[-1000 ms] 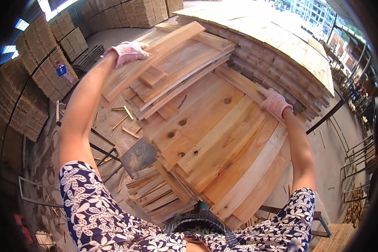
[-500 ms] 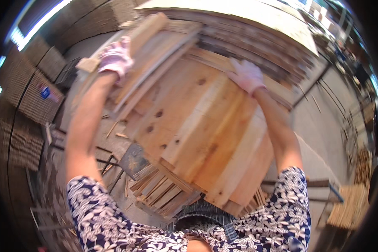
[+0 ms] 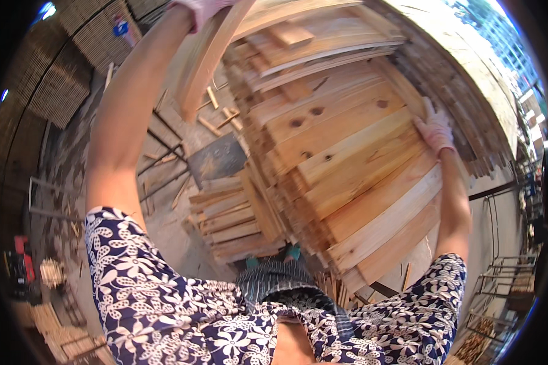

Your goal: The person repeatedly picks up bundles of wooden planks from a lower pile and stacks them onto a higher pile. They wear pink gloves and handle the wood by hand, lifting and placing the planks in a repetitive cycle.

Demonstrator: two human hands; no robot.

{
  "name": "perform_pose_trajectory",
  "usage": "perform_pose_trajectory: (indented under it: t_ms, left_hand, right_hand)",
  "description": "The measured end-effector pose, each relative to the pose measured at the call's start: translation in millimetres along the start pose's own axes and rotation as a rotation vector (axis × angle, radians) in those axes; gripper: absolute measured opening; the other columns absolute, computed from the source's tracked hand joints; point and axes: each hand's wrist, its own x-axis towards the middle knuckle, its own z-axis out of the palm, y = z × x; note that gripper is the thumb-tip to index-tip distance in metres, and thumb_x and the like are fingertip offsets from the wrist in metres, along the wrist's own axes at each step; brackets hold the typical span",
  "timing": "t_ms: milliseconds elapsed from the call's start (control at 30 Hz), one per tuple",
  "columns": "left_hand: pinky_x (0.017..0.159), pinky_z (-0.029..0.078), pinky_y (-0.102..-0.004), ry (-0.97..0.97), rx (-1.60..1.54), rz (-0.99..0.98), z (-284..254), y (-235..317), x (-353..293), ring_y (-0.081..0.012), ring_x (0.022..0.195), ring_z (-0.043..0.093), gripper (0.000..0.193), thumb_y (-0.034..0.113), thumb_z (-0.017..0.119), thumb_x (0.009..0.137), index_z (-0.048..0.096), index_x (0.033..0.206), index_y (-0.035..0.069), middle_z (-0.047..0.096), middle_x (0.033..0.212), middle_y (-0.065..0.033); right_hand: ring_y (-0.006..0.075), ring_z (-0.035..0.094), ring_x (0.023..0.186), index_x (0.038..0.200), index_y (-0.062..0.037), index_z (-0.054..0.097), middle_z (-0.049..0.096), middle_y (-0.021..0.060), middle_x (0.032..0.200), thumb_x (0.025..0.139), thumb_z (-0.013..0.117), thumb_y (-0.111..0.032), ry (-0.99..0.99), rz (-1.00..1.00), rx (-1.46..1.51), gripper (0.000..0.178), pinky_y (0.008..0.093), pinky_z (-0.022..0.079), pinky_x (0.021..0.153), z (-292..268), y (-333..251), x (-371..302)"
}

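A tall pile of thin pale wooden boards (image 3: 347,152) fills the middle of the view. My left hand (image 3: 204,7), in a pink and white glove, is at the top edge, shut on a long narrow board (image 3: 204,61) that slants down to the left of the pile. My right hand (image 3: 435,129), gloved the same way, lies on the right side of the pile, gripping the edge of a wide knotty board (image 3: 359,140). Both forearms are bare, with floral sleeves at the bottom.
A low heap of short boards (image 3: 225,219) lies on the ground below the pile, beside a dark square plate (image 3: 216,159) and scattered offcuts (image 3: 216,118). Stacked woven crates (image 3: 73,73) stand at the left. Another long board stack (image 3: 469,67) runs at the right. Metal racks (image 3: 499,274) stand lower right.
My left hand has lifted the long board's end upward and toward the view's top edge. My head has tipped closer to the pile. My right hand stays on the pile's right edge.
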Motion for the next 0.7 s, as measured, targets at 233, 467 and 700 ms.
perform_pose_trajectory:
  t_ms: [233,467,700]
  left_hand:
    - [0.079,0.06,-0.034,0.016,-0.927,-0.311,19.5,-133.5,-265.9,-0.0169,0.084,0.064,0.057,0.049,0.076,0.084,0.054,0.118,0.008,0.061,0.094,-0.0067]
    - [0.088,0.059,-0.0445,0.018,-1.603,-0.868,139.2,-112.5,-390.9,-0.0255,0.089,0.068,0.053,0.047,0.078,0.087,0.054,0.117,0.01,0.066,0.097,-0.0098]
    - [0.099,0.052,-0.0444,-0.106,-1.373,-1.035,229.7,-54.9,-335.5,-0.0323,0.11,0.063,0.066,0.021,0.083,0.078,0.05,0.132,0.003,0.061,0.125,-0.0212]
  right_hand:
    - [0.0417,0.044,0.137,0.155,-0.0203,0.042,0.049,0.0231,0.145,0.093,0.065,-0.048,0.022,-0.041,0.0,0.071,0.0487,0.037,0.113,-44.1,7.9,-100.9]
    - [0.042,0.041,0.138,0.151,-0.0113,0.046,0.045,0.0279,0.147,0.097,0.062,-0.048,0.144,0.246,0.287,0.068,0.0461,0.034,0.116,1.4,-13.4,-246.6]
    - [0.0423,0.036,0.14,0.15,-0.0105,0.047,0.041,0.0274,0.15,0.097,0.06,-0.048,0.026,0.34,0.384,0.066,0.048,0.034,0.115,1.9,-28.9,-227.3]
